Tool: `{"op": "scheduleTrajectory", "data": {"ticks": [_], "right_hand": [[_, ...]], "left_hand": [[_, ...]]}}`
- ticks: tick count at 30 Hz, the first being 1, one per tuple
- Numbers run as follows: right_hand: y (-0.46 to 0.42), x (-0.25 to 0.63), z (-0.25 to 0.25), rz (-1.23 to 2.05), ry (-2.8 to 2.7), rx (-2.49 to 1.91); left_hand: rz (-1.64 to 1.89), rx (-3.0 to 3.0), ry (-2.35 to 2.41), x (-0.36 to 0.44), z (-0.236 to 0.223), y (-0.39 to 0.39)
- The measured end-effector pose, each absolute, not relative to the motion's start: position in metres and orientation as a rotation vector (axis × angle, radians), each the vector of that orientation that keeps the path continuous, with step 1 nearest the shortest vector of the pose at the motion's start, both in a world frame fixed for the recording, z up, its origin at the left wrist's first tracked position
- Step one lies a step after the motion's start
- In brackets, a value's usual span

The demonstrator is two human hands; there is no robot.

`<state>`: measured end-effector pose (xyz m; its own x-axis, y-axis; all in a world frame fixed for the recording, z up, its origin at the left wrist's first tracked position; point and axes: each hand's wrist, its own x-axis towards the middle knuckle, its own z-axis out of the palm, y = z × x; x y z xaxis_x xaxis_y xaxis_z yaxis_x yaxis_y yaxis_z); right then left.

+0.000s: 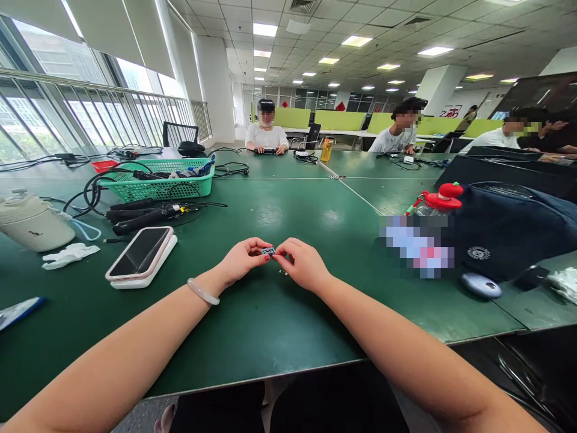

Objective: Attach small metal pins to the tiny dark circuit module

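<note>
My left hand (pixel 241 260) and my right hand (pixel 303 263) meet over the green table (pixel 270 325), a little above its surface. Both pinch one tiny dark blue part (pixel 268 251) between thumb and fingertips, fingers curled closed. A pale bangle (pixel 203 291) circles my left wrist. A very small metal piece (pixel 283 273) lies on the table just below my right hand.
A phone on a white pad (pixel 140 257) lies left, with a white jug (pixel 29 221), a white glove (pixel 70 254), a green basket (pixel 157 179) and black cables. A red-capped bottle (pixel 433 207), dark bag (pixel 500 231) and mouse (pixel 481 285) sit right. Three people sit at the far side.
</note>
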<state>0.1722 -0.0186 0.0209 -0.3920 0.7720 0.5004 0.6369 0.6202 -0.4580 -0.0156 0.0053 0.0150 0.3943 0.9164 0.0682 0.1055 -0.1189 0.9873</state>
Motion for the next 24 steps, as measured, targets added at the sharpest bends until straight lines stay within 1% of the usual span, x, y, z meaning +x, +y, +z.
{"op": "scheduleTrajectory", "data": {"ticks": [13, 18, 24], "right_hand": [[-0.0168, 0.1729, 0.0214, 0.364, -2.081, -1.102], [-0.0172, 0.1733, 0.0216, 0.306, -2.091, -1.132], [-0.0181, 0.1734, 0.0180, 0.136, -2.162, -1.077]], "left_hand": [[0.894, 1.514, 0.929, -0.0143, 0.0168, 0.0032], [0.885, 1.472, 0.914, -0.0142, 0.0170, 0.0034], [0.859, 1.336, 0.793, -0.0144, 0.0186, 0.0013]]}}
